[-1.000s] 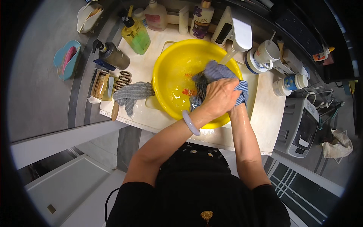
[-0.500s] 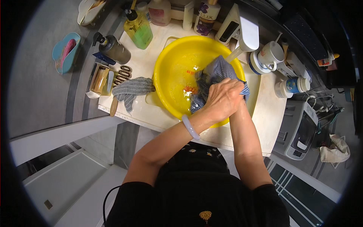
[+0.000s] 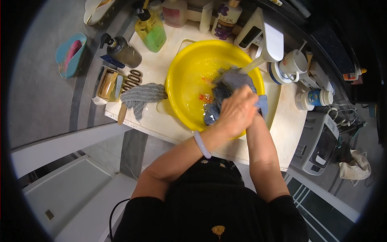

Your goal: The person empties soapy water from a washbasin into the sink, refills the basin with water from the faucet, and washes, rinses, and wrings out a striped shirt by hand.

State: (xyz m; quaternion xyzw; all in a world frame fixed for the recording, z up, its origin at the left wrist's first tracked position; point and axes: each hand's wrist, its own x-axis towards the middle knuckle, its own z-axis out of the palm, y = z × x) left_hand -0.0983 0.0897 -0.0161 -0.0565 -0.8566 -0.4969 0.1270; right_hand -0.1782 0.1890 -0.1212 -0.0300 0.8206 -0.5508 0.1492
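Note:
A round yellow basin with water in it stands on the white counter. In its right half lies a wet blue-grey striped cloth, bunched and partly in the water. My left hand, with a pale bangle at the wrist, is closed on the cloth near the basin's right front rim and slightly blurred. Just behind it is my right hand, mostly covered by the left, its fingers hidden. A lighter blue end of the cloth sticks out beside it, over the rim. Red marks show on the basin's bottom.
A faucet reaches over the basin's right rim. Left of the basin lie a grey striped cloth and a wooden-handled brush. Pump bottles line the back left. A white mug and small jars stand at right.
The cloth's raised peak near the faucet has sunk lower into the basin. My left hand has shifted slightly over the right. The view has turned a little.

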